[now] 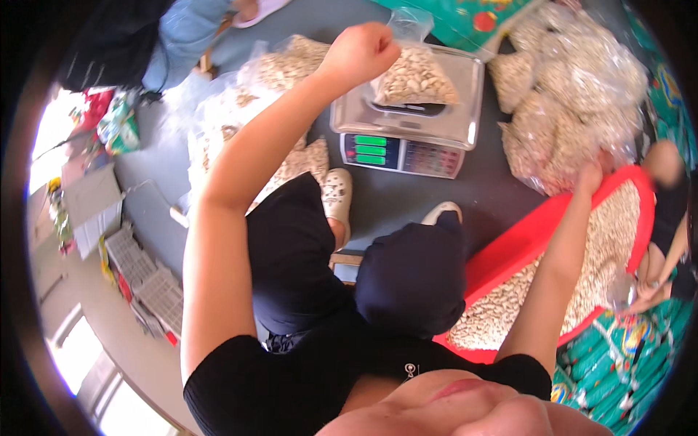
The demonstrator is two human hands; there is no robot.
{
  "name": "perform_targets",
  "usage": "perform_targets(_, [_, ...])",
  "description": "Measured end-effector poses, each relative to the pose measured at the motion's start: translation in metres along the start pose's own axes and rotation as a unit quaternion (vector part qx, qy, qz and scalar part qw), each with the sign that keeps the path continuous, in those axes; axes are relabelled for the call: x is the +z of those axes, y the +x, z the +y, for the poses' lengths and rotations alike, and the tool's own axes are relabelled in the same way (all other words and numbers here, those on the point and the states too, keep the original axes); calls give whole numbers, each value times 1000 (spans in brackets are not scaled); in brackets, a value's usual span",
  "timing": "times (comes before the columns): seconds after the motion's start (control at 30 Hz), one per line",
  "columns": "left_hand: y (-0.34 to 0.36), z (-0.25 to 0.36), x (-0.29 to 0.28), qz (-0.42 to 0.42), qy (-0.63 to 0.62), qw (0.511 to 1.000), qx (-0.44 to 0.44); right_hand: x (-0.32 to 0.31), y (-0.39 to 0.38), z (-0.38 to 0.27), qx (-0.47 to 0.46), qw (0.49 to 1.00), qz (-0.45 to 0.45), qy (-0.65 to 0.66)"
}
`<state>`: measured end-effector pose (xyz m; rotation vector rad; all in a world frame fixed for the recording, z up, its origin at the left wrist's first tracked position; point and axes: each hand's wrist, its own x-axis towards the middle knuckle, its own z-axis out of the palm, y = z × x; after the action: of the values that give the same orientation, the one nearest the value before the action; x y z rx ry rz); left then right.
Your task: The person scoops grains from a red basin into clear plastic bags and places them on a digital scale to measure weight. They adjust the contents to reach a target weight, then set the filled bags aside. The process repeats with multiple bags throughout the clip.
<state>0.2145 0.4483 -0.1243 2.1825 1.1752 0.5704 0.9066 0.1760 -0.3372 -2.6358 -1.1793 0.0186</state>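
Note:
My left hand is closed at the neck of a clear plastic bag of pale, shelled-looking nuts or beans. The bag's lower part is over the steel pan of a digital scale, with a dark, flat object partly showing beneath it. Out to the right, my right hand touches the lower edge of a heap of filled clear bags. Its fingers are blurred and partly lost against the plastic. Below my right forearm lies a long red tub holding loose pale pieces.
More filled bags lie left of the scale. At the right, another person's hands are by a clear container at the tub's edge. Green printed packaging covers the lower right. Another person's leg is at upper left.

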Motion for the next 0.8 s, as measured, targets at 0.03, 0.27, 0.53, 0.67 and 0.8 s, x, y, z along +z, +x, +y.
perform_targets(0.03, [-1, -12, -19, 41, 23, 999, -20, 29, -19, -50, 11, 1000, -8, 7])
perform_targets(0.27, [41, -39, -80, 247, 26, 968, 18, -64, -62, -221, 129, 979, -132, -81])
perform_targets(0.53, [19, -187, -32, 50, 214, 954, -204, 20, -8, -76, 139, 971, -93, 169])
perform_targets(0.67, [0, -223, -11, 72, 193, 963, -174, -9, -33, -100, 102, 982, 5, 157])
perform_targets(0.8, [-2, -204, -34, 97, 121, 979, -132, -50, -48, -164, 84, 969, 42, 229])
